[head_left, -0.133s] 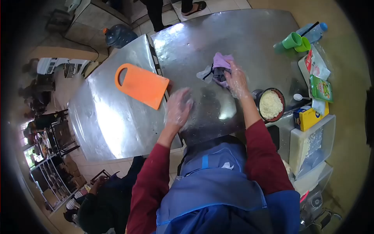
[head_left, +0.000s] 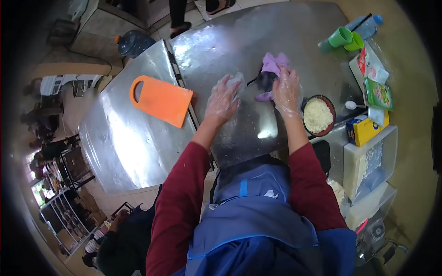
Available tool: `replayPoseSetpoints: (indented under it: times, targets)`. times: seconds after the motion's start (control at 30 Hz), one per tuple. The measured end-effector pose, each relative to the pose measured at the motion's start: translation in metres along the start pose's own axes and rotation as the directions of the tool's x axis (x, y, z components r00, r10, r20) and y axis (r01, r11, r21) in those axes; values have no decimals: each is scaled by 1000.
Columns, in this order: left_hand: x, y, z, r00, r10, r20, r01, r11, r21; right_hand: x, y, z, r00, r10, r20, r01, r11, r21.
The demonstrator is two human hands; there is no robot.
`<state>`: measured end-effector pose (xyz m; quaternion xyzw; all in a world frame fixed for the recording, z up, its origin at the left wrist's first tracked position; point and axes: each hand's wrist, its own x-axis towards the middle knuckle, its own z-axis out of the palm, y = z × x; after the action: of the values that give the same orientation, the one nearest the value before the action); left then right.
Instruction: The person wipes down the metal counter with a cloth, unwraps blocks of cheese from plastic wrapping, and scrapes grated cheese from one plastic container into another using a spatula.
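My right hand (head_left: 286, 92), in a clear plastic glove, grips a crumpled purple and dark cloth (head_left: 275, 64) on the metal table. A thin dark cord sticks out from the cloth's left side. My left hand (head_left: 223, 99), also gloved in clear plastic, hovers left of the cloth with its fingers apart. Clear plastic shows at its fingertips; I cannot tell whether this is loose glove or a separate piece. A dark bowl of white grated food (head_left: 317, 116) sits just right of my right hand. An orange cutting board (head_left: 163, 101) lies left of my left hand.
Green cups (head_left: 340, 37), a water bottle (head_left: 368, 27), a green packet (head_left: 380, 94), a white spoon (head_left: 352, 105) and a yellow box (head_left: 366, 129) line the right side. Clear tubs (head_left: 370, 161) stand nearer me. A seam divides the metal table (head_left: 221, 50). People stand nearby.
My left hand has moved up and right toward the cloth. The cloth has shifted right with my right hand. The whole view has shifted slightly.
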<state>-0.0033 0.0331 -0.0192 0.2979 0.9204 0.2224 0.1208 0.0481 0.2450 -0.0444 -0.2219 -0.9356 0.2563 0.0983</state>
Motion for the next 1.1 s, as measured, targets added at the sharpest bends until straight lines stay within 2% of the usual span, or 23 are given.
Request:
replayPoseSetpoints:
  times: [0.03, 0.07, 0.13, 0.2, 0.23, 0.3, 0.33, 0.37, 0.4, 0.43, 0.47, 0.53, 0.6, 0.67, 0.73, 0.8, 0.83, 0.9, 0.97, 1.03, 1.07, 1.1]
  targets:
    - [13, 5, 10, 998, 52, 23, -53, 996, 66, -3, 11, 1, 989, -93, -114, 73, 983, -168]
    - [28, 0, 25, 997, 70, 29, -71, 996, 58, -10, 21, 5, 989, -80, -123, 57, 982, -180]
    - [43, -18, 56, 984, 165, 65, -176, 952, 249, -29, 27, 25, 991, -134, -29, 123, 965, -233]
    - [50, -11, 41, 987, -90, 135, 64, 981, 182, -66, 13, 29, 995, -99, -14, 92, 962, -256]
    - [49, -20, 47, 995, -68, 71, 61, 993, 98, -83, 0, 28, 997, -71, 39, 79, 968, -239]
    - [46, -34, 50, 994, -90, -56, 86, 994, -60, -112, -10, 49, 987, -148, 58, 147, 989, 13]
    - [41, -37, 46, 984, -134, -113, 119, 984, -131, -114, -22, 36, 980, -152, 127, 146, 988, 55]
    - [36, -39, 41, 966, -220, -134, 200, 969, -148, -107, -21, 31, 984, -136, 114, 132, 990, 45]
    - [33, -41, 32, 955, -278, -103, 271, 959, -79, -95, -16, 28, 993, -109, 44, 92, 952, 293]
    - [25, -25, 12, 931, -362, -50, 352, 924, -147, -81, -10, 21, 997, -71, -25, 74, 849, 524]
    - [18, -3, -6, 894, -444, 55, 446, 874, -194, -63, -17, -12, 997, 73, 15, -59, 649, 759]
    - [3, -14, 22, 929, -324, 178, 367, 740, -564, -34, -6, -79, 992, 42, -121, 18, 890, 456]
    - [-12, 26, 35, 944, -160, 288, 298, 789, -538, -14, 32, -117, 974, 85, -212, 0, 929, 369]
    - [-11, 77, 53, 835, -54, 548, 446, 650, -616, 4, 76, -142, 945, 127, -302, -53, 969, 241]
    - [-2, 109, 77, 765, 41, 643, 408, 741, -533, 17, 117, -161, 923, 110, -368, -116, 993, 5]
    - [4, 116, 120, 795, 206, 570, 147, 847, -511, 30, 165, -165, 919, 73, -387, -129, 984, -121]
    - [6, 129, 123, 797, 204, 568, 148, 846, -512, 34, 183, -166, 920, 70, -386, -125, 985, -121]
    - [11, 149, 125, 651, -15, 759, 381, 871, -310, 41, 215, -160, 907, 304, -292, -373, 902, -219]
    - [13, 149, 128, 676, -21, 737, 353, 887, -299, 47, 248, -136, 906, 336, -257, -395, 889, -229]
    - [19, 152, 121, 539, 117, 834, 441, 804, -398, 45, 261, -106, 901, 372, -222, -421, 874, -242]
    - [19, 152, 126, 535, 116, 837, 441, 806, -394, 44, 253, -88, 919, 337, -207, -386, 876, -289]
    - [16, 150, 136, 578, 148, 803, 378, 823, -424, 43, 243, -75, 935, 302, -188, -350, 874, -336]
